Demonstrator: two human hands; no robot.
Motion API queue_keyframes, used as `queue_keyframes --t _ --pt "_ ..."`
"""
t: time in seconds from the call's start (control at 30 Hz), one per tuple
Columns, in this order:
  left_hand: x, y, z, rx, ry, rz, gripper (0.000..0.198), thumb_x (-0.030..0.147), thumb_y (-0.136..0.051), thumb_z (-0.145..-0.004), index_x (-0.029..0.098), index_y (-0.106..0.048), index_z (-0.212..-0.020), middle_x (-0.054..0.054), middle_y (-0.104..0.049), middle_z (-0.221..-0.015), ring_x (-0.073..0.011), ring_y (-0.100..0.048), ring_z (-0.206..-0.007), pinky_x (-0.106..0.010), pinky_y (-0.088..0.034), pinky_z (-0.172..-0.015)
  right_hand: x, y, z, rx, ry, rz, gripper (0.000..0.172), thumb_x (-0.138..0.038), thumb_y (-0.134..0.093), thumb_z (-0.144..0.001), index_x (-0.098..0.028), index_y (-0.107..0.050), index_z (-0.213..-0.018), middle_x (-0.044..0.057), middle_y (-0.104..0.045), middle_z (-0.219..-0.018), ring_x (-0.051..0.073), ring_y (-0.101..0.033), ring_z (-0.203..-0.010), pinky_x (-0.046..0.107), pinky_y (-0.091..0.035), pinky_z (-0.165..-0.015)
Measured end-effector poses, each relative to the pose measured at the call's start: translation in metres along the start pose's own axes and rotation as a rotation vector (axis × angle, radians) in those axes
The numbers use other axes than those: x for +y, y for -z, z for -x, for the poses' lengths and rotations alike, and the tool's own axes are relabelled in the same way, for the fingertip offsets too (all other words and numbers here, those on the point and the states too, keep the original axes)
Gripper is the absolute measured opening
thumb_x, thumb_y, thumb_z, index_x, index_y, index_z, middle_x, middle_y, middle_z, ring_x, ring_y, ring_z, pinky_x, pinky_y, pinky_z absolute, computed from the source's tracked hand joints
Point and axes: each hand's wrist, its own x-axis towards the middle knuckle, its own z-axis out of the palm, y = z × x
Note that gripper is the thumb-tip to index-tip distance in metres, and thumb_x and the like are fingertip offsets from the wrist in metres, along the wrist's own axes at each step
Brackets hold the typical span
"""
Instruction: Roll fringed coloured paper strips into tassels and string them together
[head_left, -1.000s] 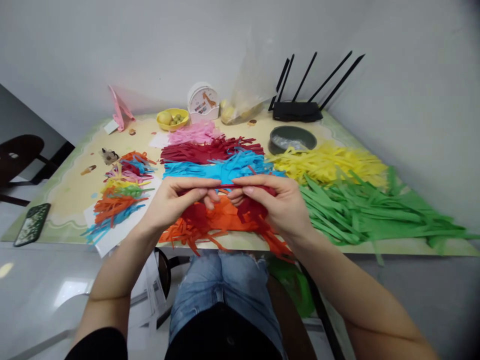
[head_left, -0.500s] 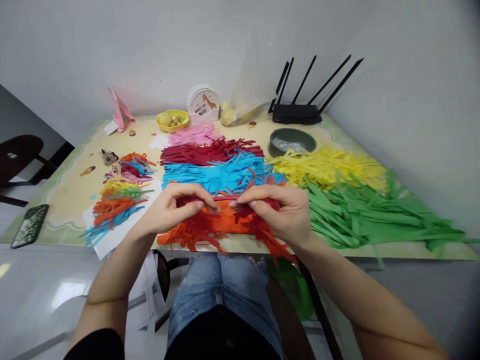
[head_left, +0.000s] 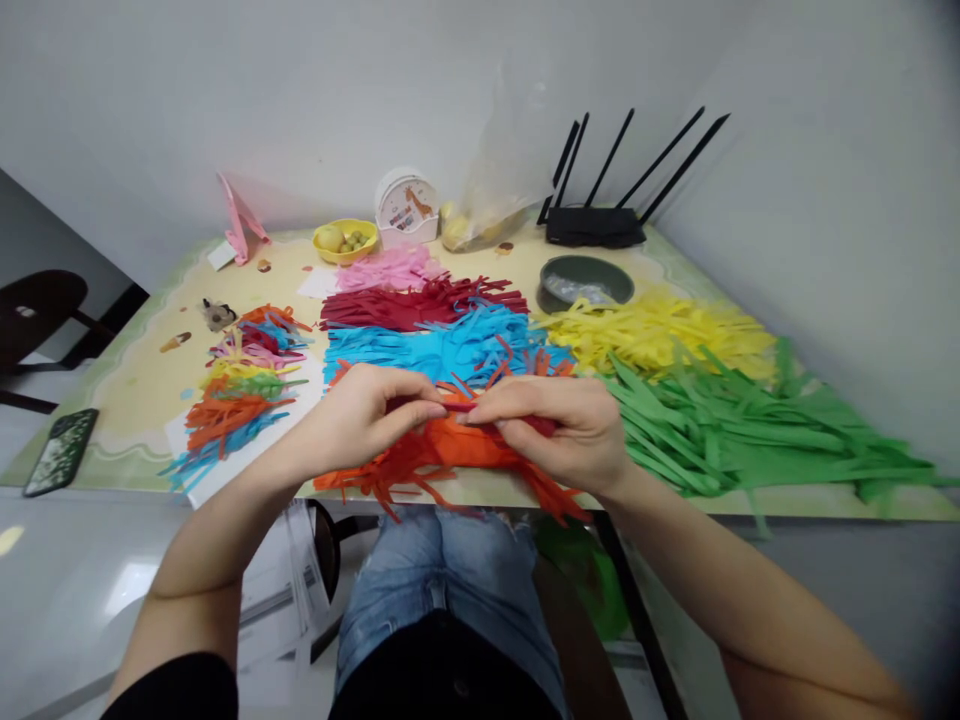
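Note:
My left hand (head_left: 367, 415) and my right hand (head_left: 562, 425) meet over the near edge of the table (head_left: 135, 385), fingertips almost touching. Both are closed in a pinch on a bundle of dark red paper strips (head_left: 459, 407); most of the bundle is hidden inside my right palm. Under my hands lies a heap of orange paper strips (head_left: 442, 455) that hangs over the table edge. Behind it lies a blue pile of strips (head_left: 442, 345), then a dark red pile (head_left: 420, 303) and a pink pile (head_left: 390, 268).
Yellow strips (head_left: 660, 330) and green strips (head_left: 750, 425) cover the right side. A mixed-colour heap (head_left: 240, 385) lies on white paper at left, a phone (head_left: 60, 450) at the left corner. At the back stand a grey bowl (head_left: 585, 282), router (head_left: 596, 222), yellow bowl (head_left: 345, 240), clock (head_left: 406, 205).
My hands have moved down toward the orange heap and closer together. The stretch of red strip showing between my fingertips has shrunk to almost nothing.

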Motion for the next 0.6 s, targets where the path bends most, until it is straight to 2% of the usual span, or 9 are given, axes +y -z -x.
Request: queue_keyframes --t 0.07,0.13,0.2,0.23,0.33,0.4,0.5,0.6 --pt "-0.007 -0.002 0.003 0.066 -0.066 -0.181 0.021 0.028 -0.057 -0.096 0.021 -0.076 -0.089 -0.005 -0.077 -0.085 -0.0180 -0.068 -0.076 -0.028 -0.048 -0.073 0.004 0.003 0.001 -0.049 -0.062 0.002 0.028 -0.011 -0.061 -0.086 -0.028 -0.082 -0.096 0.000 -0.081 -0.086 0.015 -0.075 -0.074 0.026 -0.058 -0.068" --pt "-0.016 -0.003 0.003 0.151 -0.152 -0.344 0.020 0.026 -0.056 -0.096 0.022 -0.074 -0.088 -0.006 -0.076 -0.083 -0.0187 -0.067 -0.078 -0.036 -0.048 -0.088 0.007 0.008 -0.004 -0.110 -0.189 0.002 0.027 -0.019 -0.068 -0.086 -0.029 -0.080 -0.108 0.002 -0.081 -0.104 0.019 -0.077 -0.092 0.030 -0.060 -0.082" --pt "-0.022 -0.002 0.000 0.219 -0.220 -0.405 0.020 0.025 -0.056 -0.097 0.024 -0.074 -0.089 -0.003 -0.073 -0.078 -0.0177 -0.066 -0.077 -0.045 -0.042 -0.104 0.010 0.012 -0.014 -0.136 -0.334 -0.040 0.031 -0.031 -0.073 -0.086 -0.027 -0.077 -0.116 0.004 -0.078 -0.117 0.023 -0.074 -0.107 0.036 -0.058 -0.094" --pt "-0.024 -0.001 -0.002 0.241 -0.243 -0.394 0.018 0.027 -0.057 -0.097 0.026 -0.074 -0.090 -0.002 -0.072 -0.077 -0.0173 -0.067 -0.077 -0.048 -0.039 -0.108 0.011 0.012 -0.019 -0.152 -0.394 -0.086 0.031 -0.037 -0.073 -0.086 -0.026 -0.077 -0.115 0.005 -0.078 -0.116 0.024 -0.073 -0.107 0.037 -0.058 -0.093" --pt "-0.028 0.002 -0.005 0.267 -0.263 -0.297 0.011 0.034 -0.065 -0.094 0.030 -0.075 -0.096 -0.001 -0.076 -0.085 -0.0191 -0.071 -0.084 -0.053 -0.034 -0.114 0.015 0.007 -0.032 -0.272 -0.537 -0.289 0.028 -0.046 -0.070 -0.088 -0.021 -0.079 -0.097 0.005 -0.081 -0.090 0.019 -0.074 -0.080 0.032 -0.057 -0.072" --pt "-0.031 0.002 -0.005 0.277 -0.257 -0.262 0.013 0.036 -0.069 -0.091 0.032 -0.075 -0.101 -0.002 -0.079 -0.095 -0.0217 -0.073 -0.093 -0.055 -0.033 -0.116 0.018 -0.001 -0.035 -0.320 -0.609 -0.411 0.032 -0.051 -0.072 -0.086 -0.019 -0.076 -0.083 0.003 -0.077 -0.073 0.015 -0.067 -0.062 0.027 -0.051 -0.059" --pt "-0.041 -0.002 -0.001 0.319 -0.274 -0.297 0.017 0.033 -0.071 -0.090 0.033 -0.076 -0.106 -0.002 -0.080 -0.102 -0.0241 -0.074 -0.102 -0.057 -0.029 -0.119 0.017 -0.011 -0.032 -0.257 -0.657 -0.504 0.034 -0.052 -0.078 -0.081 -0.019 -0.072 -0.078 0.001 -0.074 -0.066 0.011 -0.061 -0.055 0.024 -0.046 -0.054" --pt "-0.048 -0.011 0.000 0.437 -0.282 -0.373 0.015 0.029 -0.070 -0.091 0.032 -0.077 -0.103 -0.001 -0.081 -0.099 -0.0248 -0.074 -0.105 -0.059 -0.026 -0.121 0.014 -0.018 -0.031 -0.159 -0.618 -0.537 0.031 -0.049 -0.081 -0.078 -0.020 -0.073 -0.080 0.000 -0.075 -0.066 0.011 -0.063 -0.057 0.024 -0.049 -0.058"
